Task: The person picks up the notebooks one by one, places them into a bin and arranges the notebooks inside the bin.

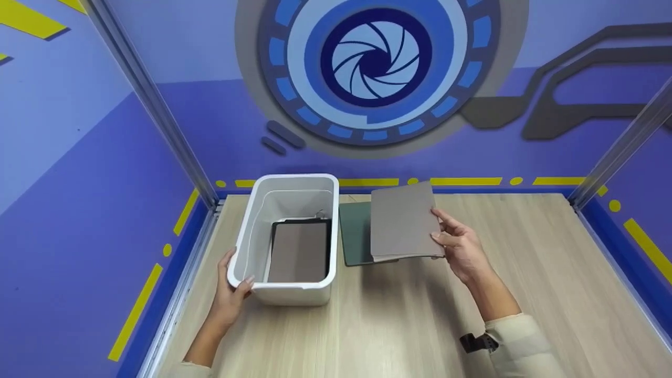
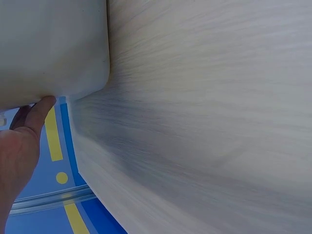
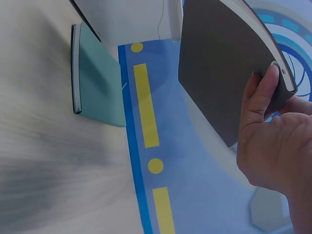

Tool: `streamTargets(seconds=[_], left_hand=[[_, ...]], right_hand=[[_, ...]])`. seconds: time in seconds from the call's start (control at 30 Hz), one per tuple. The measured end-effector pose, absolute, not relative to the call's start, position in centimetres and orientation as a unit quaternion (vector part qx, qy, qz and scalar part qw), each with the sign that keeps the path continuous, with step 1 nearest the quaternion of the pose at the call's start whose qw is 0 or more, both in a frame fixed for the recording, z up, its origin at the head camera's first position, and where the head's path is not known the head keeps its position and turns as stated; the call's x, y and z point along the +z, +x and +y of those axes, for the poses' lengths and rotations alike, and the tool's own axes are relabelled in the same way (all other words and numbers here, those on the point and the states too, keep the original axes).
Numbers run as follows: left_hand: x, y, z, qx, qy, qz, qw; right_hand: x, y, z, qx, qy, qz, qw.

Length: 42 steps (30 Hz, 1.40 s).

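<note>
My right hand (image 1: 464,254) pinches a grey-brown notebook (image 1: 403,220) at its right edge, the thumb on one cover and fingers on the other. It is raised over the table, partly in front of a green notebook (image 1: 354,236) lying there. The right wrist view shows the held notebook's dark cover (image 3: 219,68) and pale page edges. At the near left corner of a white plastic bin (image 1: 336,236), my left hand (image 1: 229,302) grips the rim. Inside the bin lies a brown notebook (image 1: 299,251) on top of darker items, whose kind is hard to tell.
A light wood-grain table (image 1: 378,325) carries everything. Blue-purple printed panels (image 1: 199,131) stand behind and at both sides, with metal posts (image 1: 152,105) at the corners. A black watch-like band (image 1: 478,343) sits by the right sleeve.
</note>
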<state>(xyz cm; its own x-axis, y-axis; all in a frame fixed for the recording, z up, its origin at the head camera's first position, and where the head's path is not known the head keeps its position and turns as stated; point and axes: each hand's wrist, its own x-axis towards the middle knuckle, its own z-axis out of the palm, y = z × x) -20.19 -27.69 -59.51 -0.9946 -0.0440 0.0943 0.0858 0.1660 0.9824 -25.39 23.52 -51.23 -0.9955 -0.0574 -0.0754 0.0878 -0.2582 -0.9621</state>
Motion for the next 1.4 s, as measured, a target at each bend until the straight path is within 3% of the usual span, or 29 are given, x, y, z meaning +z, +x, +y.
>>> streamTargets(seconds=[0.37, 1.4], left_hand=[[-59.7, -20.1, -27.8, -0.639, -0.015, -0.767, 0.054], [-59.4, -20.1, -27.8, -0.641, -0.02, -0.766, 0.048]], right_hand=[[-50.1, -25.4, 21.3, -0.804, 0.003, 0.594, 0.04], [-48.6, -24.9, 16.4, -0.835, -0.047, 0.538, 0.106]])
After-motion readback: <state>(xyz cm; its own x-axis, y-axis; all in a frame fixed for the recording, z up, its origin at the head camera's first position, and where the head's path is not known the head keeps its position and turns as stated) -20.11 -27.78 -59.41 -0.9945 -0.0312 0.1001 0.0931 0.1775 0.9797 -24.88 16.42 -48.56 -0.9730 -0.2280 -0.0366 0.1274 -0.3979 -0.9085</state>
